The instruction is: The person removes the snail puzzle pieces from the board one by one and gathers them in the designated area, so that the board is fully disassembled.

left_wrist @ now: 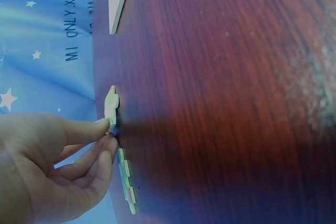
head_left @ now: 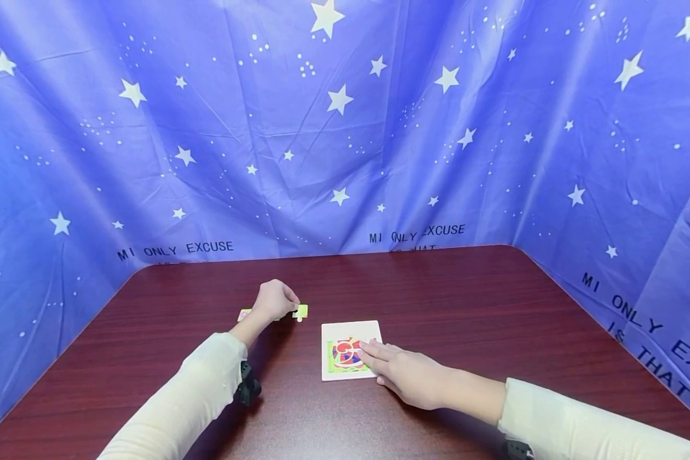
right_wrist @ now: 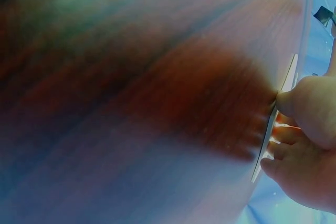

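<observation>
My left hand [head_left: 274, 300] pinches a yellow-green jigsaw puzzle piece [head_left: 303, 310] between thumb and fingertips, low over the table. In the left wrist view the piece [left_wrist: 111, 103] tilts up from the pinch. More puzzle pieces [left_wrist: 126, 179] lie flat just beside those fingers; the head view shows only a pink-and-green bit of them past the hand. My right hand [head_left: 416, 378] rests with extended fingers on the right side of a white-framed puzzle board [head_left: 332, 329]. A red, blue and green picture fills the board's lower part; the fingers hide some of it.
Both hands work over a dark red wooden table [head_left: 448, 300]. A blue curtain [head_left: 299, 128] with white stars and printed words hangs behind it and along the sides. A black wrist camera [head_left: 248, 384] sits at the left sleeve.
</observation>
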`<state>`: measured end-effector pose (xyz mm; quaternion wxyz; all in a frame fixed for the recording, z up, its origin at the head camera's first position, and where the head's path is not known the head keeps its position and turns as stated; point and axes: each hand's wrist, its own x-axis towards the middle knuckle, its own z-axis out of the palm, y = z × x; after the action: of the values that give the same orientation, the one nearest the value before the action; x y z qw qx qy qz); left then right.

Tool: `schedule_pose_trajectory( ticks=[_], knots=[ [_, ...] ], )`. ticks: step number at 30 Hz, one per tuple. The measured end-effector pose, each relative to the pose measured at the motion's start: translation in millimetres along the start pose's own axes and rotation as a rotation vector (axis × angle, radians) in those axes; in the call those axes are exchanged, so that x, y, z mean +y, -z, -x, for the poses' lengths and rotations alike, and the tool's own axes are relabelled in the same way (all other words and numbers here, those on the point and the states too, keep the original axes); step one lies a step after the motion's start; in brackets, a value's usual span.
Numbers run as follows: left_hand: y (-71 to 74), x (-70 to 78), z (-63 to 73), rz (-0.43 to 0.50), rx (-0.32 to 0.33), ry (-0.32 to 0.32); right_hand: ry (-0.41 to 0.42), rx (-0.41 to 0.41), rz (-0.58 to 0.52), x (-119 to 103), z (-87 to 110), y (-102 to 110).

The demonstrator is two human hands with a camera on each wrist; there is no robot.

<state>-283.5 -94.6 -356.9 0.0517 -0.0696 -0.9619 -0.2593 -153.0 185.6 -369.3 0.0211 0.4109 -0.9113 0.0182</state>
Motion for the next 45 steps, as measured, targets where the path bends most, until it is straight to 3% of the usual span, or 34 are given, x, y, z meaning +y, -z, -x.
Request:
schedule_pose_trajectory(
  ticks=[9,23,32,38,45],
  knots=[
    [-2.7,0.1,-1.2,-0.033,0.021,-0.023,0.007,0.004,0.014,0.0,0.0,0.4],
    [0.6,5.7,7.2,0.007,0.032,-0.055,0.011,0.014,0.062,-1.5,-1.7,1.7],
    [3.2,19.6,19.7,0.08,-0.021,-0.086,-0.02,0.017,-0.002,-4.5,-2.9,2.4],
    [-4.7,28.8,30.1,0.123,-0.072,-0.159,-0.021,0.036,-0.008,-4.0,-3.1,2.0],
    [-13.5,35.6,47.0,0.144,-0.16,-0.292,-0.001,0.049,0.006,-3.4,-4.6,2.3]
  ],
)
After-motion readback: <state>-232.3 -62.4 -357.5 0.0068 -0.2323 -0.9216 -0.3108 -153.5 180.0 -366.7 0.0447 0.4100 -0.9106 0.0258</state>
